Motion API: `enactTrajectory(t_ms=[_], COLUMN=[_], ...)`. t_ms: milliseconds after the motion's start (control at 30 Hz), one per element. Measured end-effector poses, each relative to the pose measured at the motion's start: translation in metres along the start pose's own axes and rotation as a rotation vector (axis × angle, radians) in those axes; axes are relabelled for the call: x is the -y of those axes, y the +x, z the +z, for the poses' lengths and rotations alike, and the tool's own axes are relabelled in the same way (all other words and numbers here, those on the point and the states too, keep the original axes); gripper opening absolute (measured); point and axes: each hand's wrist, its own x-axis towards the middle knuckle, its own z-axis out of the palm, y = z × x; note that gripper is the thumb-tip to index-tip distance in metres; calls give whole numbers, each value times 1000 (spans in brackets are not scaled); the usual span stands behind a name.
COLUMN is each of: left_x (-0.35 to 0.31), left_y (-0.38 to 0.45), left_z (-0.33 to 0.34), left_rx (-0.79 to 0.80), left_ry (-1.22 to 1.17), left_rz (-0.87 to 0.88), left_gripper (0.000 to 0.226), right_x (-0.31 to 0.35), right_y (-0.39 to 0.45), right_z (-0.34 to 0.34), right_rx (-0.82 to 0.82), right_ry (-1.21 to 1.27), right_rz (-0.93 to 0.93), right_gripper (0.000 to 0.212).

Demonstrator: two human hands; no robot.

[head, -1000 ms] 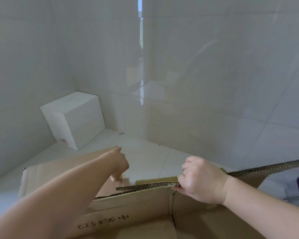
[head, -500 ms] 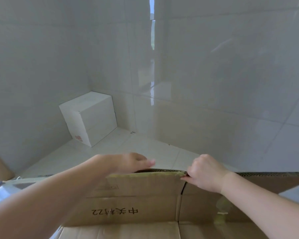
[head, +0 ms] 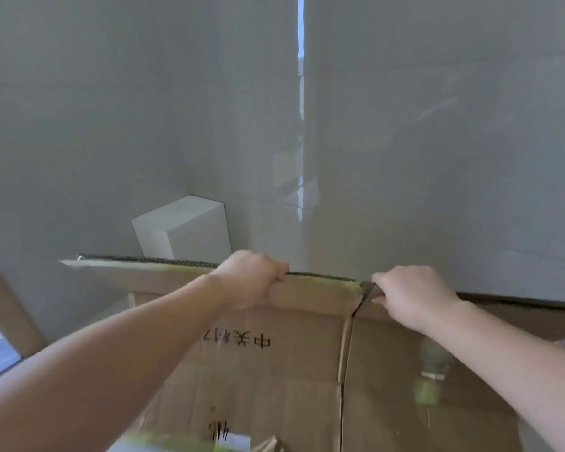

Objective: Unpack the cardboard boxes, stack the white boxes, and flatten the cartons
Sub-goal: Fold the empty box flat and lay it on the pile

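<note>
Brown cardboard carton (head: 294,360) stands upright before the person; the left hand (head: 252,278) and right hand (head: 411,295) both grasp its top edge. To flatten well, I think, press both panels together evenly. One white box (head: 183,228) waits in the corner.

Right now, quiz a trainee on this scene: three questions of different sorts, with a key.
1. True or false: both hands grip the carton's top edge.
2. Where is the white box? A) in the far corner B) inside the carton C) in the right hand
3. Fill in: the printed characters on the carton read upside ____.

Key:
1. True: the left hand and right hand each hold the carton by its edge.
2. A: the white box stands in the corner by the wall.
3. down
</note>
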Motion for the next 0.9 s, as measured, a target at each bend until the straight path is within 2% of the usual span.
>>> enactTrajectory(t_ms=[133, 267, 433, 567, 667, 800, 900], left_x=[26, 32, 22, 6, -4, -10, -6], left_y=[14, 5, -21, -54, -76, -95, -103], left_z=[-72, -83, -22, 54, 104, 139, 150], left_rx=[-259, -348, -189, -8, 107, 185, 236], left_ry=[106, 72, 74, 50, 36, 58, 78], left_rz=[-82, -122, -188, -267, -285, -279, -265], left_gripper=[25, 22, 14, 10, 9, 7, 16], right_x=[-26, -26, 20, 69, 104, 135, 151], right_y=[14, 7, -6, -12, -23, -41, -44], right_z=[-69, -88, -36, 27, 68, 102, 110], right_rx=[-253, -302, -200, -43, 42, 165, 198], right_ry=[-131, -139, -39, 30, 88, 216, 238], right_rz=[43, 38, -71, -167, -213, -247, -269], right_gripper=[18, 19, 13, 3, 7, 38, 25])
